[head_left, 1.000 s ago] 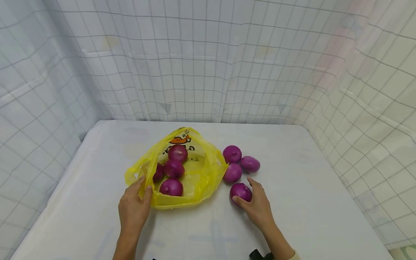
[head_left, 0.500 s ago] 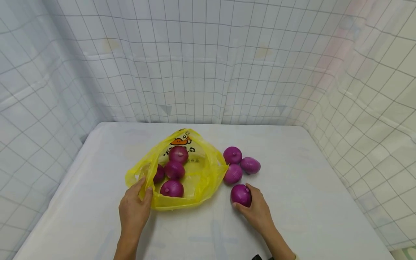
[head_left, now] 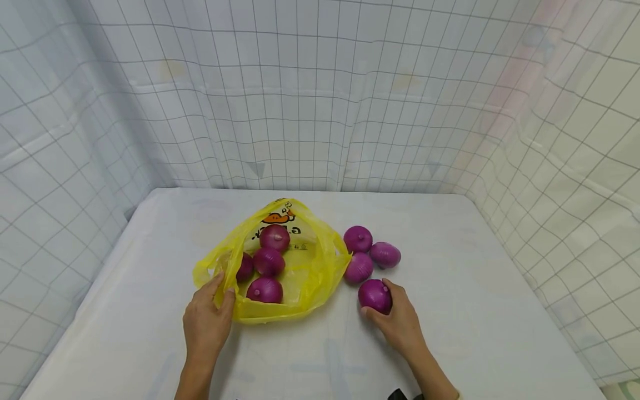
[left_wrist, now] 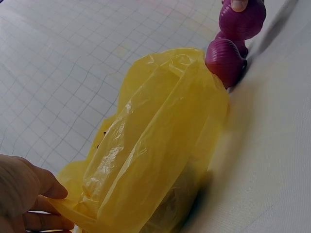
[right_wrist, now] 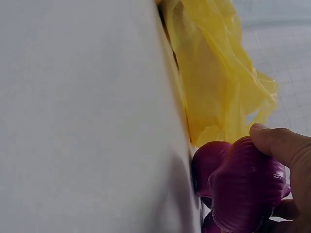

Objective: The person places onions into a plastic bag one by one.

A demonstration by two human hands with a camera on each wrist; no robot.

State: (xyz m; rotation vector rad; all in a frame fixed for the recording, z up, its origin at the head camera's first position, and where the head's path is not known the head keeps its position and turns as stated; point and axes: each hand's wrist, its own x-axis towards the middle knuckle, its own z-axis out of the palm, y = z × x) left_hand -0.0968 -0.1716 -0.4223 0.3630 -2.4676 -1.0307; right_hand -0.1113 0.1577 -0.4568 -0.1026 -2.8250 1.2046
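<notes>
White cloth printed with thin grey grid lines (head_left: 300,100) hangs on three sides of your setup, and the table (head_left: 460,322) in front of you is draped in white too. Your left hand (head_left: 207,316) has the near-left edge of the yellow plastic bag (head_left: 272,315) pinched between thumb and fingers; your left wrist cam shows that grip pretty well. The bag sits left of the middle of the table with its mouth wide open, so you can see an orange duck print (head_left: 276,218) on the far inside wall, plus some dark lettering.

You've got four purple onions (head_left: 269,261) showing inside, bunched toward the left half of the bag, one partly hidden by the plastic. Your right hand (head_left: 400,322) is gripping another onion (head_left: 374,296), thumb on the near side and fingers round the far side. Going by your right wrist view, it's held just off the table, to the right of the bag. Right behind it you have three loose onions (head_left: 359,268) clustered on the tabletop, the leftmost one right up by the bag's right corner. Some black object (head_left: 397,395) pokes in at the bottom by your right forearm, too cut off to identify.
</notes>
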